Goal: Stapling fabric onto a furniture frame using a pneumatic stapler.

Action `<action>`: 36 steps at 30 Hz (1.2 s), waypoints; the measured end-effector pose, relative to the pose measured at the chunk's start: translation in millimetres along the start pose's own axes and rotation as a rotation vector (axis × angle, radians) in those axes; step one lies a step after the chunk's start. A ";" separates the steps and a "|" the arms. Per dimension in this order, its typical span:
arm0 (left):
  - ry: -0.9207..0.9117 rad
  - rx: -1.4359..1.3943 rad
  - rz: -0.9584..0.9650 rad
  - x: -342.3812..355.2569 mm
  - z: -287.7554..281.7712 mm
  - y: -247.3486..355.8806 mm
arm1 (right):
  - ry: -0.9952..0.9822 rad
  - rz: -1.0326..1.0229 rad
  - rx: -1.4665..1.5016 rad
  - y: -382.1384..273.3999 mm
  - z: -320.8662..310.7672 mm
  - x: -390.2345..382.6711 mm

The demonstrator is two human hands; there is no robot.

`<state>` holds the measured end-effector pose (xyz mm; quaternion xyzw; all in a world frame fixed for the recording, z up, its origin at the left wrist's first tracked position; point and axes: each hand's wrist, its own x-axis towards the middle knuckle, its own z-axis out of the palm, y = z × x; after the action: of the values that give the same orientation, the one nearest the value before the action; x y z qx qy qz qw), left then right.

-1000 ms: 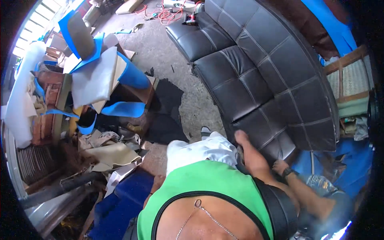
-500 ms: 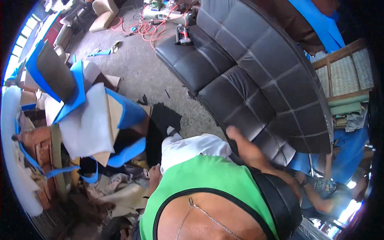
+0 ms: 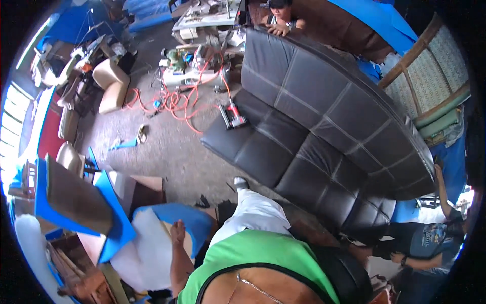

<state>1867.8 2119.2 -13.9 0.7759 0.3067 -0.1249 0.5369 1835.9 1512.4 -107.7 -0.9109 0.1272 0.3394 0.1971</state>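
My left hand (image 3: pixel 178 232) hangs beside the white-faced foam sheets on the left, fingers loosely apart, holding nothing I can see. My right hand does not show; a black smooth piece (image 3: pixel 349 268) lies along my right side and hides part of that arm. Ahead and to the right stands a dark tufted sofa (image 3: pixel 324 152) with pale stitching. On its far seat rests a red and black nail gun (image 3: pixel 233 117), joined to an orange air hose (image 3: pixel 188 109). Someone behind the backrest has a hand (image 3: pixel 277 30) on its top edge.
Another person (image 3: pixel 428 243) stands at the sofa's right end, one hand on it. An air compressor (image 3: pixel 190 76) and coiled hose occupy the far floor, near a beige chair (image 3: pixel 112 86). Blue-edged foam panels (image 3: pixel 76 202) are piled on the left. A wooden frame (image 3: pixel 405 76) leans far right.
The view has shifted, bringing the compressor and the person behind the sofa into sight. My left hand has come forward beside the foam. My right hand has left view.
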 end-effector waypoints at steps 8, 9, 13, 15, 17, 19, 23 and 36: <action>-0.234 0.113 -0.117 48.4 -0.7 87.6 | 0.434 -0.095 0.295 -151.6 -181.6 154.5; -0.246 0.135 -0.127 59.5 -13.6 85.6 | 0.535 -0.169 0.359 -167.8 -212.4 175.4; -0.307 0.208 -0.151 107.7 -56.2 82.3 | 0.633 -0.220 0.412 -226.1 -285.3 218.1; -0.339 0.222 -0.139 146.3 -63.6 86.4 | 0.605 -0.147 0.347 -226.8 -266.5 240.1; -0.361 0.216 -0.132 182.9 -71.4 86.2 | 0.394 -0.051 0.292 -210.5 -222.1 255.8; -0.262 0.337 -0.007 234.1 -86.6 105.9 | 0.268 0.115 0.138 -215.9 -164.6 238.0; -0.237 0.238 -0.034 336.6 -116.8 150.7 | -0.034 0.028 -0.406 -229.0 -71.5 203.7; -0.227 0.190 -0.198 582.7 -206.9 290.7 | 0.083 0.008 -0.081 -426.1 -21.0 235.9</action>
<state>2471.9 2438.3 -17.8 0.7700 0.3060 -0.2924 0.4774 2177.5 1859.1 -134.7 -0.9310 0.1249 0.3070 0.1531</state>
